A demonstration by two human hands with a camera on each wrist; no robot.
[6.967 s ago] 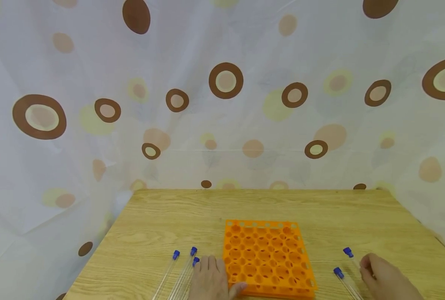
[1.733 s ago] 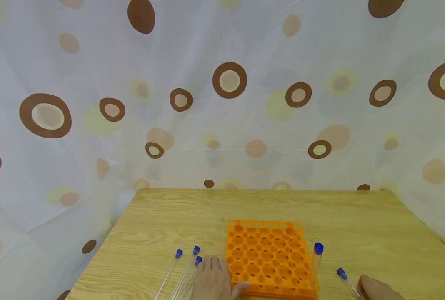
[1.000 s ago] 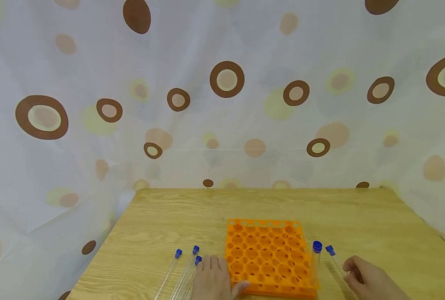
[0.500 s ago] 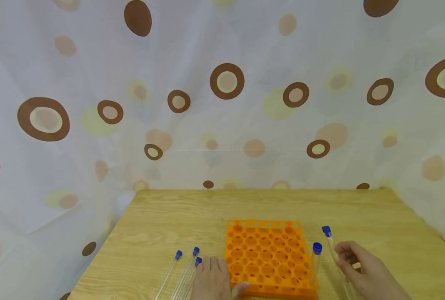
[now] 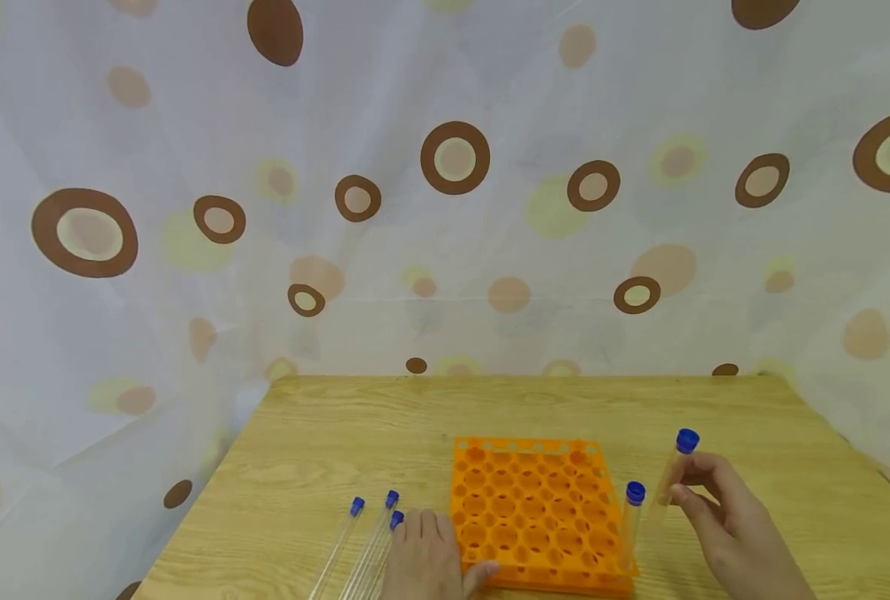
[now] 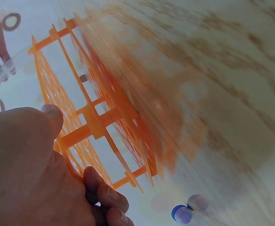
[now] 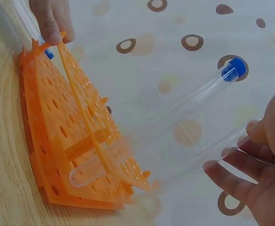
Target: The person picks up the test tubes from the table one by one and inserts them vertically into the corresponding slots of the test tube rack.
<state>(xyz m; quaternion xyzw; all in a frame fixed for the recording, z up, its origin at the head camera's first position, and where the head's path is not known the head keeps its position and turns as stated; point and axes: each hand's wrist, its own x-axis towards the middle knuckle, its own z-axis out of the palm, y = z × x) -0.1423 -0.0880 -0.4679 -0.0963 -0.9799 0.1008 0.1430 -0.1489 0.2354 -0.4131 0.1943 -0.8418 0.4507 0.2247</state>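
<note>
My left hand grips the left front corner of an orange test tube rack, its thumb over the front edge. In the left wrist view the thumb lies on the top grid of the rack and the fingers curl at its side. One clear blue-capped test tube stands in the rack's right front corner. Just right of it, my right hand pinches another blue-capped test tube, raised and tilted, cap uppermost. In the right wrist view the held tube's lower end is near the rack's edge.
Several blue-capped test tubes lie on the wooden table left of my left hand, partly hidden by it. A pale curtain with brown rings and dots hangs behind the table and along its sides.
Over the seven seconds, one tube from the right has come to stand in the rack. My right hand has since lifted the other off the table and tipped it cap-up. The left hand stays put.
</note>
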